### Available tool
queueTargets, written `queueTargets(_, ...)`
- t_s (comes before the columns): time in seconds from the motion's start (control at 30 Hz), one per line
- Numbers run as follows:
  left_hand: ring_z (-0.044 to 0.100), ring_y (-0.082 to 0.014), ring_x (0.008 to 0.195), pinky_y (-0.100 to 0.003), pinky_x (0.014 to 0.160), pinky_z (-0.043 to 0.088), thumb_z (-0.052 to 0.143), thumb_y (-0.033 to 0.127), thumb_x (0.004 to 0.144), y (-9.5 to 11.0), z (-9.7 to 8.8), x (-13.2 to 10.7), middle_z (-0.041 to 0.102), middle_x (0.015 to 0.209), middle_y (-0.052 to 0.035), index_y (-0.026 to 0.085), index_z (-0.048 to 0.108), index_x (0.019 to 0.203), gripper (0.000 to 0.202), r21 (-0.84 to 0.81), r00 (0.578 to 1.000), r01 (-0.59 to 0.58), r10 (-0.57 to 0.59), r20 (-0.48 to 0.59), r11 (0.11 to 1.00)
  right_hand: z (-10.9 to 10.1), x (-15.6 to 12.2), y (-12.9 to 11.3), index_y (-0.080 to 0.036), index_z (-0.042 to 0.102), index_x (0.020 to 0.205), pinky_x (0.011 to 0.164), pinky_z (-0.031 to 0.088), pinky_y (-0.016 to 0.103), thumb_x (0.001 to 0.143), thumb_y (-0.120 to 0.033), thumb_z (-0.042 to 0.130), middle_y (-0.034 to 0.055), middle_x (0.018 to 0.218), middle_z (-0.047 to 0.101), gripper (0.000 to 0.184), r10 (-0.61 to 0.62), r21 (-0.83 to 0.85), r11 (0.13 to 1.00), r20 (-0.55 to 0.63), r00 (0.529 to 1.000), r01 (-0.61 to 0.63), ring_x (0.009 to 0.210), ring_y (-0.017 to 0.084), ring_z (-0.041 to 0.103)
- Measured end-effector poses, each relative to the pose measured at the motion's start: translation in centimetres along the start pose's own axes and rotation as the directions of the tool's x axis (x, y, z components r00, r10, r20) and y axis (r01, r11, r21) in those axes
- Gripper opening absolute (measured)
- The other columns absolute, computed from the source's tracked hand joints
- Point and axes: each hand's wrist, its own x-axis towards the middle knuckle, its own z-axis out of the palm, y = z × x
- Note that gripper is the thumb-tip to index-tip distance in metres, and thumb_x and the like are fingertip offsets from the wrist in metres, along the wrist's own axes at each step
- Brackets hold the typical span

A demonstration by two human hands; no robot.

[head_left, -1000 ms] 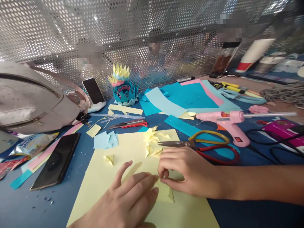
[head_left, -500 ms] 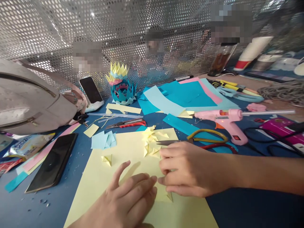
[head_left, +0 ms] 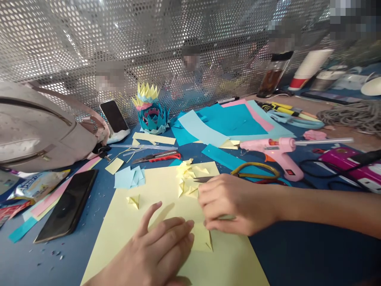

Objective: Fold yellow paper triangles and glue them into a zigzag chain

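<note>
My left hand (head_left: pixel 166 248) lies low over a large pale-yellow sheet (head_left: pixel 116 238), thumb raised and fingers stretched flat on the left side of a small yellow paper piece (head_left: pixel 203 238). At that piece's upper right edge is my right hand (head_left: pixel 235 204), its fingers curled together; what lies between its fingertips is hidden. The small piece rests flat, its right corner slightly lifted. Above the right hand, scissors (head_left: pixel 256 171) lie with their blades partly under the knuckles. Folded yellow paper pieces (head_left: pixel 187 178) are heaped beside the blade tips, and another folded yellow piece (head_left: pixel 133 201) sits apart to the left.
Light-blue paper squares (head_left: pixel 129 177) and a red utility knife (head_left: pixel 157 156) lie behind the sheet. A pink glue gun (head_left: pixel 276 153) stands right, near a purple power strip (head_left: pixel 354 165). A folded-paper model (head_left: pixel 151 113) stands behind. At left are a phone (head_left: pixel 67 206) and backpack (head_left: pixel 44 123).
My right hand has drawn slightly right, away from the left fingertips, uncovering more of the small yellow paper piece. My left hand has hardly moved. The view has shifted a little.
</note>
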Motion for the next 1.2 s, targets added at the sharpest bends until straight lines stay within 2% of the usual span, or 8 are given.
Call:
queueTargets(0.1, 0.058, -0.0205, 0.124, -0.049, 0.127, -0.003, 0.039, 0.047, 0.106, 0.0, -0.2, 0.0, 0.07, 0.127, -0.0072, 0.013, 0.066, 0.123, 0.046, 0.006, 1.0, -0.007, 0.007, 0.02, 1.0, 0.6, 0.2, 1.0, -0.018, 0.069, 0.092, 0.071, 0.04, 0.027, 0.093, -0.029, 0.066, 0.0003, 0.086, 0.069, 0.011, 0.022, 0.19, 0.981, 0.015, 1.0, -0.025, 0.084, 0.015, 0.06)
queueTargets(0.2, 0.058, -0.0206, 0.125, -0.049, 0.126, -0.004, 0.039, 0.048, 0.106, 0.0, -0.2, 0.0, 0.07, 0.128, -0.0075, 0.013, 0.065, 0.125, 0.047, 0.014, 0.999, -0.009, 0.008, 0.041, 1.0, 1.0, 0.4, 1.2, -0.019, 0.069, 0.086, 0.075, 0.042, 0.026, 0.095, -0.029, 0.065, -0.0001, 0.085, 0.07, 0.014, 0.066, 0.252, 0.965, 0.01, 0.998, -0.066, 0.085, 0.014, 0.061)
queueTargets(0.57, 0.059, -0.0193, 0.123, -0.048, 0.127, -0.004, 0.039, 0.048, 0.106, 0.1, -1.3, 0.6, 0.071, 0.126, -0.0078, 0.015, 0.065, 0.122, 0.045, 0.053, 0.998, -0.024, 0.021, 0.066, 0.998, 1.3, 0.6, 0.7, -0.019, 0.067, 0.084, 0.078, 0.042, 0.025, 0.092, -0.025, 0.068, -0.0016, 0.083, 0.068, 0.009, 0.121, 0.278, 0.954, -0.006, 0.993, -0.114, 0.084, 0.013, 0.06)
queueTargets(0.67, 0.059, -0.0179, 0.124, -0.043, 0.127, -0.003, 0.047, 0.048, 0.104, 0.1, -1.7, 0.9, 0.07, 0.126, -0.0069, 0.015, 0.066, 0.123, 0.042, 0.062, 0.987, -0.048, 0.038, 0.159, 0.997, 1.5, 0.5, 0.5, -0.018, 0.066, 0.089, 0.074, 0.04, 0.024, 0.09, -0.028, 0.07, -0.0013, 0.083, 0.065, 0.01, 0.163, 0.229, 0.962, -0.046, 0.986, -0.148, 0.082, 0.014, 0.059)
queueTargets(0.77, 0.059, -0.0196, 0.124, -0.047, 0.126, -0.003, 0.038, 0.048, 0.106, 0.1, -1.1, 0.6, 0.07, 0.124, -0.0081, 0.016, 0.067, 0.121, 0.046, 0.054, 1.0, 0.002, -0.003, 0.029, 0.999, 1.8, 0.3, 0.2, -0.018, 0.064, 0.091, 0.072, 0.039, 0.024, 0.089, -0.03, 0.072, -0.0011, 0.083, 0.063, 0.015, 0.19, 0.176, 0.969, -0.07, 0.979, -0.175, 0.081, 0.014, 0.058)
queueTargets(0.97, 0.059, -0.0186, 0.121, -0.05, 0.127, -0.003, 0.038, 0.043, 0.107, 0.1, -0.1, 0.0, 0.072, 0.12, -0.0065, 0.013, 0.064, 0.127, 0.045, 0.017, 1.0, -0.018, 0.018, 0.013, 1.0, 2.2, 0.3, -0.4, -0.019, 0.063, 0.095, 0.071, 0.038, 0.025, 0.086, -0.036, 0.074, -0.0006, 0.088, 0.063, 0.022, 0.176, 0.129, 0.978, -0.099, 0.979, -0.163, 0.083, 0.015, 0.057)
queueTargets(1.1, 0.056, -0.0199, 0.128, -0.052, 0.125, -0.007, 0.039, 0.043, 0.107, 0.0, -0.3, 0.0, 0.07, 0.129, -0.0085, 0.012, 0.062, 0.131, 0.045, 0.025, 0.997, -0.042, 0.04, 0.073, 0.999, 2.1, 0.5, -0.6, -0.018, 0.064, 0.095, 0.073, 0.042, 0.025, 0.092, -0.024, 0.064, 0.0004, 0.087, 0.064, 0.006, 0.176, 0.165, 0.974, -0.117, 0.977, -0.155, 0.083, 0.015, 0.058)
queueTargets(1.2, 0.058, -0.0188, 0.126, -0.051, 0.126, -0.009, 0.039, 0.042, 0.107, -0.2, -0.6, 0.1, 0.07, 0.13, -0.0083, 0.012, 0.061, 0.132, 0.045, -0.001, 0.997, -0.033, 0.033, 0.071, 0.999, 1.8, 0.6, -0.3, -0.017, 0.068, 0.097, 0.076, 0.044, 0.025, 0.095, -0.018, 0.057, 0.0026, 0.09, 0.066, 0.011, 0.15, 0.225, 0.966, -0.096, 0.984, -0.125, 0.086, 0.015, 0.059)
